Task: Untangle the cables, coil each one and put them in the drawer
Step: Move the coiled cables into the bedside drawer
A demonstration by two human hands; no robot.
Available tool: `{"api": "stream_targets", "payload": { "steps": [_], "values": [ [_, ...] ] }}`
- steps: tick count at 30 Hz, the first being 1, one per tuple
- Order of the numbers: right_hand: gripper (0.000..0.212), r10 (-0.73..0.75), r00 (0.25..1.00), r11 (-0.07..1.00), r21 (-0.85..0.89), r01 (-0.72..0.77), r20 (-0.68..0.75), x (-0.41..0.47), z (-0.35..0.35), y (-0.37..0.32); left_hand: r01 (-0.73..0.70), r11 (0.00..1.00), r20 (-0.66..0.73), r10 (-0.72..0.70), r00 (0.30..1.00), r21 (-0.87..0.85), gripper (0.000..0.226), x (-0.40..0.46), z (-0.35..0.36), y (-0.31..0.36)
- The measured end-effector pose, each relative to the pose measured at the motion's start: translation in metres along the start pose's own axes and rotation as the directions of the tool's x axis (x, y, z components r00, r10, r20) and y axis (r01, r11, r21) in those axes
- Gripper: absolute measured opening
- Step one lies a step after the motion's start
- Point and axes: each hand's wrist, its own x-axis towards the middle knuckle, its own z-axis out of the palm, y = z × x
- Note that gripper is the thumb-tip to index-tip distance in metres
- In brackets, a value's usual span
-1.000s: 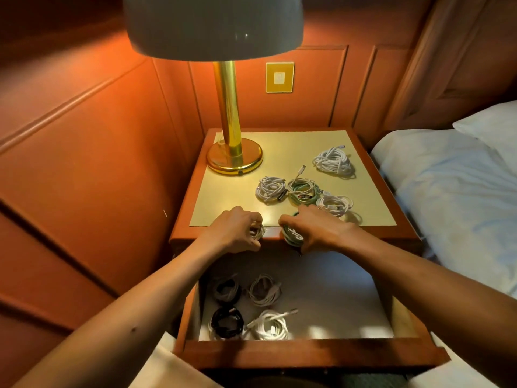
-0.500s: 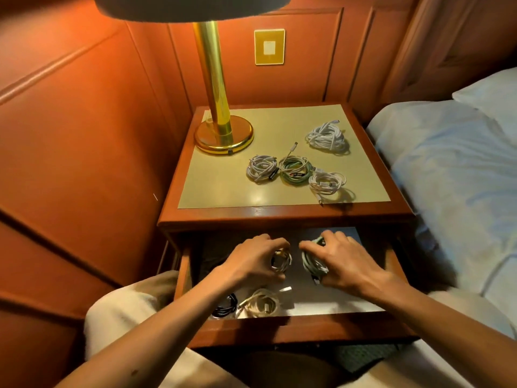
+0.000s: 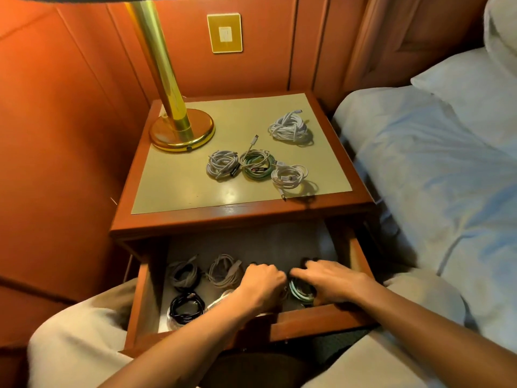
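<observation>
From the head camera I look down at a wooden nightstand with its drawer pulled out toward me.

Both of my hands are down inside the drawer. My left hand is palm down, and its fingers are bent over. The hand hides what is under it, so I cannot tell if it holds a cable or just rests there. My right hand lies flat and wide, with its fingers spread out toward the left. It rests on top of a mint green coiled cable, pressing on it and not wrapped round it. The two hands almost touch at the fingertips.

More coils sit in the left part of the drawer. A grey and black coil is at the back left. A grey coil is just beside it, right next to my left hand. A black coil is in front, near the drawer's front wall.

Four coils are on top of the nightstand. A big white coil is far back on the right. Closer to me, three lie in a row and touch: a grey-white coil, a green coil and a white coil.

A gold lamp stands at the back left of the top. A bed with pale sheets is on the right.
</observation>
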Motion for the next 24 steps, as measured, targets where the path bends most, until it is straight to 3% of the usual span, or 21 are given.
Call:
{"api": "stream_targets", "payload": {
  "steps": [9,12,15,19,24],
  "values": [
    [0.059,-0.082,0.996,0.986,-0.143,0.084,0.021,-0.002,-0.002,0.003,-0.019,1.000,0.002,0.019,1.000,-0.009,0.030,0.003,0.012,-0.001],
    [0.068,-0.061,0.998,0.987,-0.148,0.063,0.016,-0.006,-0.002,0.007,0.001,1.000,-0.016,-0.001,1.000,-0.012,0.047,0.002,0.014,-0.007],
    [0.086,-0.014,0.999,0.997,-0.075,0.016,0.029,-0.006,-0.003,0.010,0.011,0.998,-0.027,-0.013,1.000,-0.060,0.064,0.000,0.014,-0.012],
    [0.111,0.057,0.998,0.992,0.109,-0.059,0.017,-0.009,-0.018,0.015,-0.008,0.992,-0.058,0.000,0.998,-0.128,0.060,-0.003,0.005,-0.017],
    [0.095,0.057,0.981,0.944,0.331,0.008,-0.185,-0.017,-0.054,0.028,-0.054,0.970,-0.151,0.019,0.988,-0.236,0.040,-0.010,-0.024,-0.036]
  ]
}}
